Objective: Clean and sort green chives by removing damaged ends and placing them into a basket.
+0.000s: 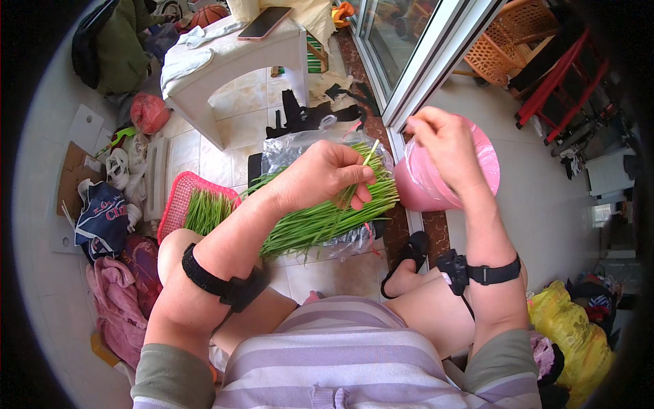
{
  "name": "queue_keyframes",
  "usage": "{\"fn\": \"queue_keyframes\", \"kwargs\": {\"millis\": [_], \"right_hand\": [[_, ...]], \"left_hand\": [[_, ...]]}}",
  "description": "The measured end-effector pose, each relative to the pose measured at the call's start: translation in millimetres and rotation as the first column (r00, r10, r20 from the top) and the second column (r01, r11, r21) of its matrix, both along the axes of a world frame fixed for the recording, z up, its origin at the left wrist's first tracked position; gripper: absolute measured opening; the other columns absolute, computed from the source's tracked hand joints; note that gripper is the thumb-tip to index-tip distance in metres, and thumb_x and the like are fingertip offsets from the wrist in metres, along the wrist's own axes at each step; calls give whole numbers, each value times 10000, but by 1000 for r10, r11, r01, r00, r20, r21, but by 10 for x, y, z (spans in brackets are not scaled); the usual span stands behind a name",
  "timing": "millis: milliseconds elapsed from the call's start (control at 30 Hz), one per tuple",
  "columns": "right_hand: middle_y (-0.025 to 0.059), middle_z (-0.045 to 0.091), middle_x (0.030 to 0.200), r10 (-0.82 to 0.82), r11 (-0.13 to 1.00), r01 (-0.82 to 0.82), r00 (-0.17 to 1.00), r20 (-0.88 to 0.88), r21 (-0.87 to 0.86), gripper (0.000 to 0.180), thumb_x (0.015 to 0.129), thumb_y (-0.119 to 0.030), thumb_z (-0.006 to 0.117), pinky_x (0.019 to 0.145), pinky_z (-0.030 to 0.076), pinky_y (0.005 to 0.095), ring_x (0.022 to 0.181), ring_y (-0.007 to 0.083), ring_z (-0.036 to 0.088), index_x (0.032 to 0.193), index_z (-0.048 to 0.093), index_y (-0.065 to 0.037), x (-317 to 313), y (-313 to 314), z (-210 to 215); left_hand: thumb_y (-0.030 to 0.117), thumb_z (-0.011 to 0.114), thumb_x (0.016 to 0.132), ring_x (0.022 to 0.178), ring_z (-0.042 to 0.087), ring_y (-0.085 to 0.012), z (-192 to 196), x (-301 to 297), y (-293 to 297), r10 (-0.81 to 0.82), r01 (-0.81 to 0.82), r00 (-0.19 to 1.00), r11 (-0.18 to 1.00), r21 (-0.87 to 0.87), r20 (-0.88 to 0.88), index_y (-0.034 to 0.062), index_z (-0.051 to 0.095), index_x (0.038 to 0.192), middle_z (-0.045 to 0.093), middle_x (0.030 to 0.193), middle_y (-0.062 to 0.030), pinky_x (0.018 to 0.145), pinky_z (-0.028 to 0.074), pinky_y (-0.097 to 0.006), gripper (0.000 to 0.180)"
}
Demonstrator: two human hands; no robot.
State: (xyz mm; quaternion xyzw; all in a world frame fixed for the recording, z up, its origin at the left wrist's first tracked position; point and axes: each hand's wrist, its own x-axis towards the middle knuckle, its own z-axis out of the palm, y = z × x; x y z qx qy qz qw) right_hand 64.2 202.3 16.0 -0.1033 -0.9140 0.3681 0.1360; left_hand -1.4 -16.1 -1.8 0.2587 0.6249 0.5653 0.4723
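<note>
My left hand (pixel 330 174) is closed round a few thin green chives (pixel 371 153); one pale end sticks up past the fingers. Below it, a big heap of long chives (pixel 320 228) lies on a clear plastic sheet (pixel 286 151) on the floor. My right hand (pixel 439 140) is raised over a pink bucket (pixel 426 187) lined with a thin clear bag. Its fingertips are pinched together, and what they hold, if anything, is too small to tell. To the left, a red mesh basket (pixel 176 204) holds more chives (pixel 208 211), laid side by side.
A white stool (pixel 235 58) with a phone (pixel 264 23) and white gloves (pixel 194 61) on it stands ahead. A sliding door frame (pixel 436 61) runs beside the bucket. Bags and cloths (pixel 112 293) line the left wall; a yellow bag (pixel 569 334) lies at the right.
</note>
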Motion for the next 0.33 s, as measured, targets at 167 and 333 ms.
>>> {"fn": "queue_keyframes", "kwargs": {"millis": [167, 333], "right_hand": [[105, 674, 914, -322, 807, 197, 937, 136, 557, 192, 804, -218, 642, 783, 494, 377, 855, 268, 649, 962, 678, -114, 133, 526, 106], [166, 449, 1369, -368, 739, 142, 904, 218, 659, 660, 720, -244, 740, 989, 382, 466, 1186, 298, 508, 1315, 485, -121, 180, 703, -24]], "left_hand": [[199, 581, 925, 656, 640, -98, 20, -10, 0, -3, 3, 1000, 1000, -8, -7, -13, 638, 937, 678, 779, -61, 573, 504, -215, 220], [192, 611, 906, 668, 652, -110, -25, -38, -7, 18, -19, 996, 1000, -5, -87, -3, 647, 942, 683, 783, -65, 577, 502, -212, 202]]}}
